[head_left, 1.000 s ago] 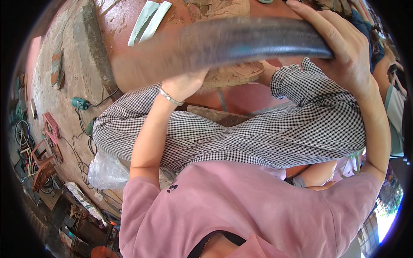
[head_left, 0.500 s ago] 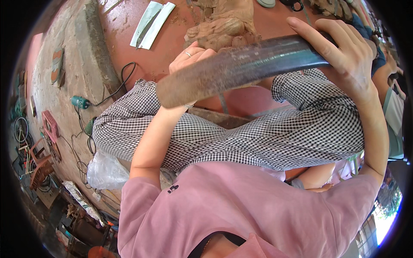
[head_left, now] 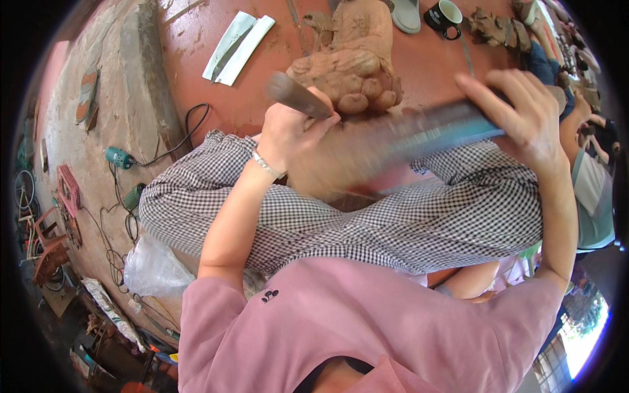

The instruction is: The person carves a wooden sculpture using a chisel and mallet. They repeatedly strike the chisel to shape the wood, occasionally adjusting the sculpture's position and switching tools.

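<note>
My left hand (head_left: 291, 134) is closed round a chisel (head_left: 298, 96) with a round wooden handle; the butt points up and to the left, and the blade is hidden. In my right hand (head_left: 527, 124) is a long, slightly curved wooden mallet (head_left: 406, 139), dark at the grip end and paler at the other. Motion smears the mallet, and its pale end lies just right of my left wrist; whether they touch I cannot tell. Beyond my hands a brown wood carving (head_left: 350, 69) with rounded lumps rests on the red floor.
A white folded sheet or strip (head_left: 239, 47) lies ahead on the left. At the far right are a dark mug (head_left: 443, 19), a grey shoe (head_left: 407, 16) and a rough wood piece (head_left: 498, 29). Green power tools (head_left: 119, 157) with cords and a plastic bag (head_left: 154, 265) sit on the left slab.
The mallet's pale end has swung down and right, off my left hand. The chisel handle, hidden before, now shows. The view has shifted, showing more of the carving and the mug.
</note>
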The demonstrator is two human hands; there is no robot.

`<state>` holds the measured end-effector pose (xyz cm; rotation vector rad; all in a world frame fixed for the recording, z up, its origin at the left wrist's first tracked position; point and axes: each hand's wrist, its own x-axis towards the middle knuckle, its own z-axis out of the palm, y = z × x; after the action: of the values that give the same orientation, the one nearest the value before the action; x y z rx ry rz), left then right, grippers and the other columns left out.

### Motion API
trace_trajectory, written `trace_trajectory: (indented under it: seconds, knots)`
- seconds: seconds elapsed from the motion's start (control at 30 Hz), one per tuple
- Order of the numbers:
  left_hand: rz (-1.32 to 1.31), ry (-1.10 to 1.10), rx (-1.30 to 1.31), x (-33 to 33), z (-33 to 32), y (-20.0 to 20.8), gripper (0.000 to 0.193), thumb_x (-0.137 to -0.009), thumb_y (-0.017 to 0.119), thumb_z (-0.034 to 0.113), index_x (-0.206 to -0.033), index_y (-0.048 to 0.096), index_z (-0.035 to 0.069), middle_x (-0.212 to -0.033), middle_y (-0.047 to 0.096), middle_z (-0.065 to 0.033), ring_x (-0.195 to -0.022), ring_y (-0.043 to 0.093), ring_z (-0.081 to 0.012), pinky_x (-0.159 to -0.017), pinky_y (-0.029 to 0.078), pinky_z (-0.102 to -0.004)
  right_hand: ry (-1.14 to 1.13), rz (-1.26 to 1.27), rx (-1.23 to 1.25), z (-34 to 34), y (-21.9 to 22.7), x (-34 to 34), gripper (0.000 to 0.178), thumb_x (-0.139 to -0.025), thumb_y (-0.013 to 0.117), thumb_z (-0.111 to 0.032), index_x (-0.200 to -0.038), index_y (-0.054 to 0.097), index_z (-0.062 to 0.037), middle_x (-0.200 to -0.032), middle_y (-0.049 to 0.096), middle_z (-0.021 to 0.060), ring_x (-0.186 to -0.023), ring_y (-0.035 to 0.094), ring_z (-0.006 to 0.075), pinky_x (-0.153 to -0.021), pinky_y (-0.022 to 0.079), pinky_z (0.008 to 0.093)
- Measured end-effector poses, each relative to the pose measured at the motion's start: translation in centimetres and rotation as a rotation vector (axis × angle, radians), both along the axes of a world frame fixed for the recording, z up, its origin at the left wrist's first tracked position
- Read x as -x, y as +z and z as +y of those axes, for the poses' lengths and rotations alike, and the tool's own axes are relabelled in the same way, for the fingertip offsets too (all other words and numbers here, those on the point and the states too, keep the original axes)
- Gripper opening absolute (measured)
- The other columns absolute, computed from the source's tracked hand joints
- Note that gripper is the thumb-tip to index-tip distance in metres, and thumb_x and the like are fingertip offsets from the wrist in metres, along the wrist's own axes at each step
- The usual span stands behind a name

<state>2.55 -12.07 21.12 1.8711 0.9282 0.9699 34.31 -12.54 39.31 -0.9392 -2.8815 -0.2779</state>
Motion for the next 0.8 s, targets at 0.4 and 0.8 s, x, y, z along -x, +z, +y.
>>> trace_trajectory:
  seconds: [0.4,0.8]
  knots:
    - [-0.570,0.306,0.426,0.7,1.0,-0.3,0.013,-0.097,0.061,0.006,-0.102,0.052,-0.001,-0.091,0.067,-0.0080,-0.091,0.068,-0.0122,-0.071,0.058,-0.0238,-0.100,-0.173,0.262,-0.4,2.0,0.2,0.066,-0.059,0.071,-0.018,-0.124,0.065,-0.0130,-0.084,0.056,0.0066,-0.073,0.060,0.0248,-0.065,0.048,0.0371]
    - [-0.773,0.239,0.751,1.1,0.8,-1.4,0.015,-0.100,0.057,0.009,-0.100,0.048,-0.003,-0.097,0.066,-0.0150,-0.096,0.069,-0.0220,-0.078,0.063,-0.0333,-0.504,0.024,0.290,1.5,0.9,-1.3,0.069,-0.067,0.072,-0.001,-0.133,0.054,0.0036,-0.109,0.069,0.0170,-0.098,0.069,0.0288,-0.089,0.050,0.0332]
